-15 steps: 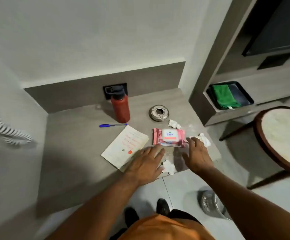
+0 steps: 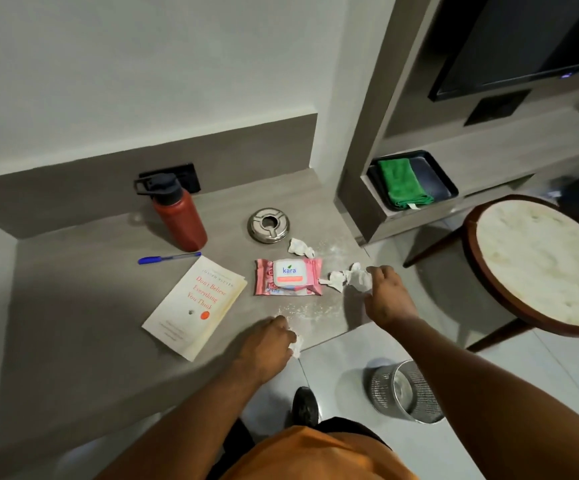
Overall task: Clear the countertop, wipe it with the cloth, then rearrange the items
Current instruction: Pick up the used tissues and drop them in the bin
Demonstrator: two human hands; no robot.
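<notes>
Head view. A grey countertop (image 2: 83,271) set into a wall corner carries the things to be cleared: a red bottle (image 2: 180,216) upright at the back near a wall socket (image 2: 184,176), a metal ashtray (image 2: 269,225) to its right, a blue pen (image 2: 168,258) lying flat, a book (image 2: 196,306) face up at an angle, and a pink pack of wipes (image 2: 288,277) in the middle. White powder is scattered over the right part of the surface, which is presumably why wiping is called for. One crumpled tissue (image 2: 301,246) lies loose between ashtray and pack.

The left hand (image 2: 267,341) rests at the front edge with fingers curled closed around a small wad of tissue (image 2: 295,344), part of which shows past the knuckles. The right hand (image 2: 385,299) is at the right edge with fingertips pinched on a larger bunch of tissue (image 2: 350,278), which touches the pack's right end; whether that bunch is already off the surface cannot be told.

Both hands appear to be gathering litter first, the light scraps being easiest to remove together. A mesh bin (image 2: 406,391) stands on the floor below the right forearm, a likely destination.

The cloth (image 2: 402,181), green and folded, lies on a dark tray (image 2: 445,176) in the shelf unit to the right, well apart from both hands and untouched. A round table (image 2: 540,258) stands further right.
</notes>
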